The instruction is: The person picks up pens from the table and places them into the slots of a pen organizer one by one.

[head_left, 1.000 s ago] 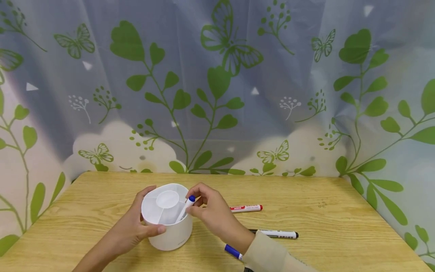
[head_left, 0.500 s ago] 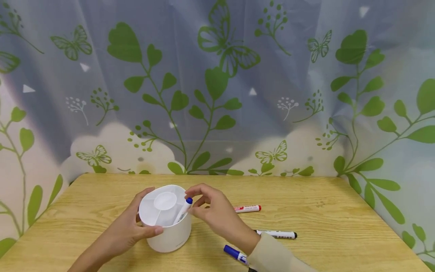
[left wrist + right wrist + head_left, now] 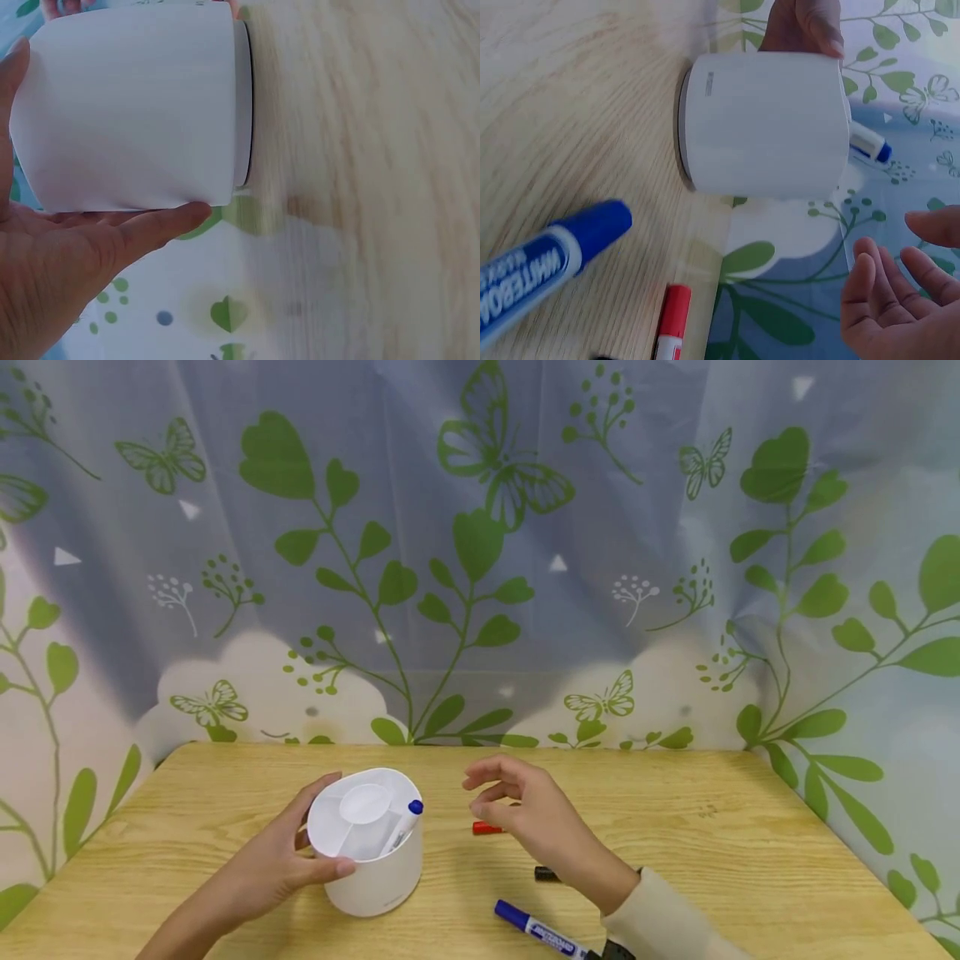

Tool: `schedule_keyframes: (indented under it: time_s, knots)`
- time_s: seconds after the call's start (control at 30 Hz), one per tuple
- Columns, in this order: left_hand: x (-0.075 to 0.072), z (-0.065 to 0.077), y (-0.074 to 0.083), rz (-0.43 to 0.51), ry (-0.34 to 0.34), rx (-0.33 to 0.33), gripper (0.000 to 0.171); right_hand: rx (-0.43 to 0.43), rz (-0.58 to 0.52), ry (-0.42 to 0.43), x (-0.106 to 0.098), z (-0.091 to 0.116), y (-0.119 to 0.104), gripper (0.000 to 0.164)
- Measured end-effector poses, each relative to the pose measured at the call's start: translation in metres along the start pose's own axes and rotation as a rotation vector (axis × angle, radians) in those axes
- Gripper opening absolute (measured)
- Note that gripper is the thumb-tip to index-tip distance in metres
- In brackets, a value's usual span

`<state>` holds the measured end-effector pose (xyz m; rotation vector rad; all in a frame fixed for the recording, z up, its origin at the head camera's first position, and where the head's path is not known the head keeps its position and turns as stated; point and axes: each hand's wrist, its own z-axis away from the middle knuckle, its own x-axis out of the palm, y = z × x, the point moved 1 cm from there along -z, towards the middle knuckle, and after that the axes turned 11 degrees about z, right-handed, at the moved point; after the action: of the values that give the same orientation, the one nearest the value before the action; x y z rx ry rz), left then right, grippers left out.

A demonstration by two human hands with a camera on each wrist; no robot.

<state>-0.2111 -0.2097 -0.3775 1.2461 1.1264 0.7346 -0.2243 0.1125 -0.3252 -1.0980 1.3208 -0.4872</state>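
Note:
A white round pen organizer (image 3: 377,887) with compartments stands on the table at centre-left. Inside its right-hand compartment leans a white whiteboard marker (image 3: 406,827), its blue end up above the rim. My left hand (image 3: 266,864) grips the organizer from the left, thumb at the front and fingers round the back. To the right, my right hand (image 3: 536,814) hovers apart from it, fingers loosely bent and holding nothing. In the right wrist view the marker (image 3: 868,142) sticks out of the organizer's mouth, and no fingers of my right hand (image 3: 900,307) touch it.
A blue-capped whiteboard marker (image 3: 540,931) lies near the front of the wooden table (image 3: 697,827). A red-capped marker (image 3: 488,828) and a black-ended one (image 3: 547,874) lie partly hidden behind my right hand and forearm. A patterned curtain (image 3: 480,610) hangs behind the table.
My right hand has let go of the blue-ended marker and moved right, away from the organizer. The marker now leans in its compartment by itself. My left hand keeps its grip.

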Motion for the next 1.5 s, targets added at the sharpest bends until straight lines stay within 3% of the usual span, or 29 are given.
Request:
schedule_keyframes:
  time_s: [0.3, 0.6, 1.5]
  knots:
    - [-0.005, -0.001, 0.004, 0.021, -0.023, -0.011, 0.107, 0.061, -0.016, -0.049, -0.03, 0.006, 0.019, 0.035]
    - [-0.009, 0.001, 0.006, 0.042, -0.043, 0.005, 0.105, 0.094, 0.026, -0.023, -0.051, 0.013, 0.035, 0.033]
    - [-0.02, 0.005, 0.003, 0.046, -0.06, 0.047, 0.094, 0.23, 0.085, -0.029, -0.081, 0.006, 0.09, 0.033]
